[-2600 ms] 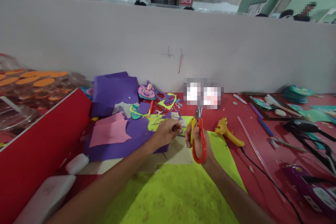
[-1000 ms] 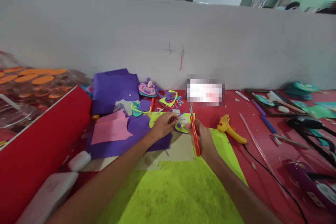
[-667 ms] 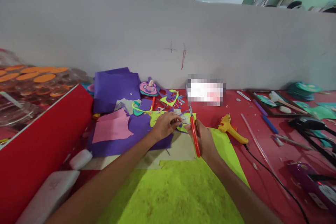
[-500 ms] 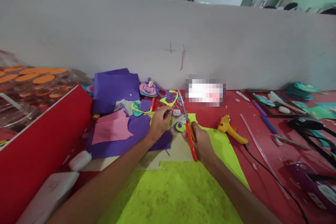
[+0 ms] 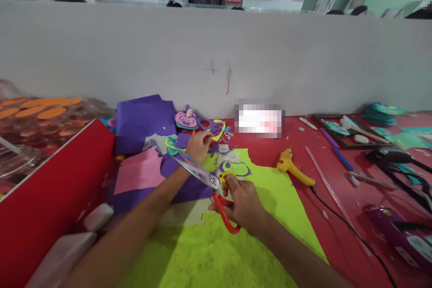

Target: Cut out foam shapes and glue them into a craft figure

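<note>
In the head view my right hand is wrapped round the handles of red-handled scissors. Their blades point to the upper left, across my left forearm in the picture. My left hand is over the scraps behind the blades, its fingers curled together, and whatever they pinch is too small to make out. A lime-green cut strip lies just beyond those fingertips. Close above my right hand rests a purple-edged lime cutout. Under both arms spreads a large lime sheet.
Purple sheets and a pink sheet are at left, near a red panel. At right lie a yellow glue gun with its cord, a clear stick, a brown tray and a purple device. A grey-white partition stands behind.
The scissors have swung from pointing away to pointing left, as my right hand came nearer and left. My left hand has shifted left, and the purple-edged cutout is less covered.
</note>
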Motion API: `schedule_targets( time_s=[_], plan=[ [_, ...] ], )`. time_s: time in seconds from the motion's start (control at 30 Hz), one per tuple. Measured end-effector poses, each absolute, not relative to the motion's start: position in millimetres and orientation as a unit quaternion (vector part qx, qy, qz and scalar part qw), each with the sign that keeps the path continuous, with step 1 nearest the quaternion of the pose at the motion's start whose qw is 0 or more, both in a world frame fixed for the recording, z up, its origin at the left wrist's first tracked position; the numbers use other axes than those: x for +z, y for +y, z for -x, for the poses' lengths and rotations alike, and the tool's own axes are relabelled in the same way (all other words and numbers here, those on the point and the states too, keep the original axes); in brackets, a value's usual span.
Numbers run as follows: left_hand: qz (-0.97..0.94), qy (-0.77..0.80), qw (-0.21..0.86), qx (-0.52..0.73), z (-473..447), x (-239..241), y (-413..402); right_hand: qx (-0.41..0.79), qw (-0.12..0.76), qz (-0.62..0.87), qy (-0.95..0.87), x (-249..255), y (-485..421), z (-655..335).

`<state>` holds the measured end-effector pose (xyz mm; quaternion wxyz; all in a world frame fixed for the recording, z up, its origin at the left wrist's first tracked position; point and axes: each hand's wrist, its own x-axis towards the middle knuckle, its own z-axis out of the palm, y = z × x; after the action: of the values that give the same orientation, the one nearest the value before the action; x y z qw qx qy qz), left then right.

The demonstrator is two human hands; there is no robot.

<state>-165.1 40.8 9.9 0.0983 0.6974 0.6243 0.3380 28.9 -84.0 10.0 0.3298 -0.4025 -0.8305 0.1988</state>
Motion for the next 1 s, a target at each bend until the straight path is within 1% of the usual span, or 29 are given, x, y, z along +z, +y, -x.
schedule_targets(
  time_s=[0.17, 0.33, 0.67, 1.0],
  plan=[
    [-0.717, 0.648, 0.048, 0.254, 163.5, 13.7, 83.9, 0.209, 0.322, 0.415, -0.825, 9.5, -82.0, -32.6],
    [-0.731, 0.652, 0.022, 0.199, 158.8, 9.8, 103.7, 0.22, 0.317, 0.422, -0.82, 10.9, -80.1, -34.7],
    [-0.758, 0.635, -0.023, 0.147, 159.0, 9.7, 106.1, 0.212, 0.307, 0.431, -0.821, 8.7, -78.2, -34.3],
    [-0.798, 0.593, -0.06, 0.086, 162.9, 15.8, 103.7, 0.204, 0.327, 0.43, -0.817, 5.2, -78.4, -34.3]
  ],
)
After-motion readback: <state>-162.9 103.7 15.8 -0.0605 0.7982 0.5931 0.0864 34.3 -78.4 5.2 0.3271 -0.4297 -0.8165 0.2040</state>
